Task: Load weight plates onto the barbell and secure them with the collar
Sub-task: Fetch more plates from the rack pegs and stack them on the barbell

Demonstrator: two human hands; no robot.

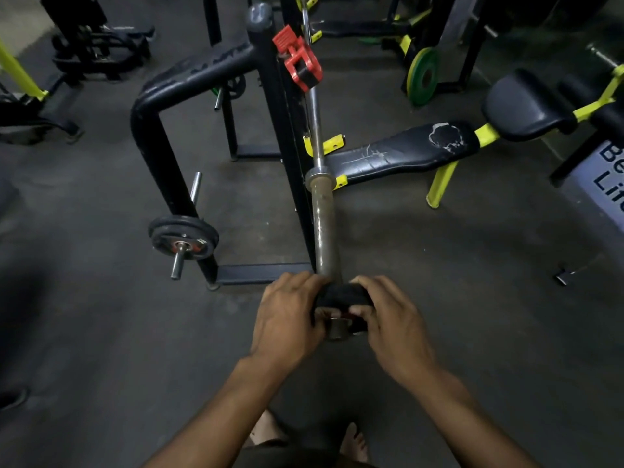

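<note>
The steel barbell (322, 217) lies on the black rack and its bare sleeve points toward me. A small black weight plate (341, 293) sits at the near tip of the sleeve, with the sleeve's end showing through its hole. My left hand (287, 319) grips the plate's left edge and my right hand (391, 319) grips its right edge, thumbs near the hole. A red collar (299, 60) sits up on the rack upright, beside the bar. Black plates (184, 236) hang on a storage peg at the rack's lower left.
The black rack frame (162, 143) stands left of the bar. A worn black bench (405, 152) with yellow legs lies to the right. A green plate (422, 76) leans on a machine at the back. My bare feet (353, 440) stand on the dark rubber floor.
</note>
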